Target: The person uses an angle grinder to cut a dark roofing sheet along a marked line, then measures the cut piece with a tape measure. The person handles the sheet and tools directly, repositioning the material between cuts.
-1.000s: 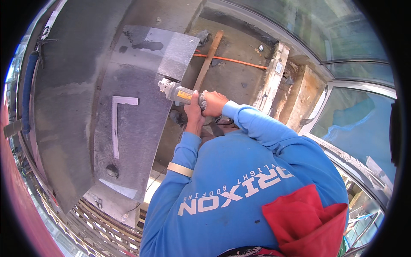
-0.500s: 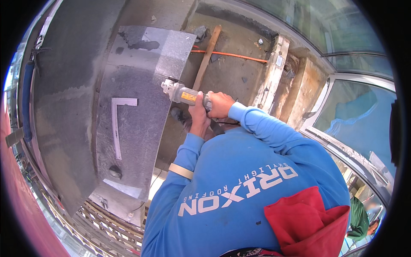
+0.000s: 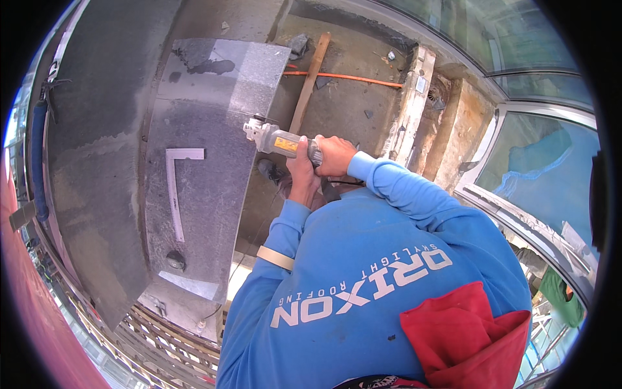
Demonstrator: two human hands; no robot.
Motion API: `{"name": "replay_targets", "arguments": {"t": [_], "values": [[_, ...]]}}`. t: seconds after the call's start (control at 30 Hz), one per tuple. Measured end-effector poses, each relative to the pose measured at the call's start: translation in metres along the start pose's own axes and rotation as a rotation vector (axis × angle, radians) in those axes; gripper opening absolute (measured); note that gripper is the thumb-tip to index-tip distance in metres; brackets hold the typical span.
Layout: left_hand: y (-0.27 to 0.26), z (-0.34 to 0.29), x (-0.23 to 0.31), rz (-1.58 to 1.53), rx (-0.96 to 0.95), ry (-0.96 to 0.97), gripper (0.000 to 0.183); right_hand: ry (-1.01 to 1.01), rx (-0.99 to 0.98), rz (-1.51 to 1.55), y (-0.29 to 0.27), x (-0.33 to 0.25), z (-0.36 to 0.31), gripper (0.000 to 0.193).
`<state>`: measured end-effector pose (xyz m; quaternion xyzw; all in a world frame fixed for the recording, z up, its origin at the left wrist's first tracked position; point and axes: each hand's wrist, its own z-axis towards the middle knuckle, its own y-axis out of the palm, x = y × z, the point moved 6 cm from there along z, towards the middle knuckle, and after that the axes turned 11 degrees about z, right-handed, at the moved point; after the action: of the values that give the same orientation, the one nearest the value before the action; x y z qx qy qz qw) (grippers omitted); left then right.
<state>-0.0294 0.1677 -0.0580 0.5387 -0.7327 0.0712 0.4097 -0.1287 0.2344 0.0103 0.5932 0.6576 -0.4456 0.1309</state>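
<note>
Both my hands hold a grey angle grinder point(image 3: 280, 141) with a yellow label. My left hand point(image 3: 302, 170) is wrapped round its body, thumb up along the side. My right hand point(image 3: 335, 155) is closed over its rear end. The grinder's head and the thin disc lie at the right edge of a large grey slab point(image 3: 201, 129), where a straight line crosses the slab. Whether the disc touches the slab, I cannot tell. A white L-shaped square point(image 3: 172, 194) lies on the slab, left of my hands.
A small dark round object point(image 3: 175, 260) and a pale strip point(image 3: 189, 285) lie at the slab's near end. Beyond my hands are a wooden batten point(image 3: 310, 84) and an orange cord point(image 3: 350, 80). A whitish beam point(image 3: 412, 104) and glazed panels stand right. Someone in green point(image 3: 560, 298) is lower right.
The view has shifted slightly, so the slab sits a little further left. The grinder is slightly further right against the slab. Both hands keep their hold. The person in green has moved.
</note>
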Motion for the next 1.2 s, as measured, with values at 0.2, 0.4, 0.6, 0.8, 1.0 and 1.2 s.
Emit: {"name": "replay_targets", "arguments": {"t": [0.2, 0.4, 0.6, 0.8, 1.0, 1.2], "values": [[0.001, 0.0, -0.004, 0.004, -0.029, 0.011, 0.033, -0.013, 0.002, -0.004, -0.001, 0.001, -0.004, 0.057], [0.002, 0.0, -0.003, -0.023, -0.005, 0.018, 0.033, -0.019, 0.0, 0.017, -0.002, 0.0, -0.005, 0.057], [0.002, 0.0, -0.004, -0.017, -0.005, 0.027, 0.035, -0.016, -0.003, 0.013, 0.0, 0.003, -0.001, 0.058], [-0.003, 0.008, -0.001, -0.019, -0.01, 0.038, 0.035, -0.025, -0.008, 0.003, 0.005, 0.001, 0.008, 0.058], [-0.012, 0.019, 0.015, 0.019, 0.05, 0.071, 0.042, -0.027, -0.025, -0.019, 0.009, -0.007, 0.03, 0.058], [-0.029, 0.04, 0.032, 0.012, 0.08, 0.085, 0.045, -0.042, -0.03, -0.017, 0.012, -0.026, 0.051, 0.06]]}}
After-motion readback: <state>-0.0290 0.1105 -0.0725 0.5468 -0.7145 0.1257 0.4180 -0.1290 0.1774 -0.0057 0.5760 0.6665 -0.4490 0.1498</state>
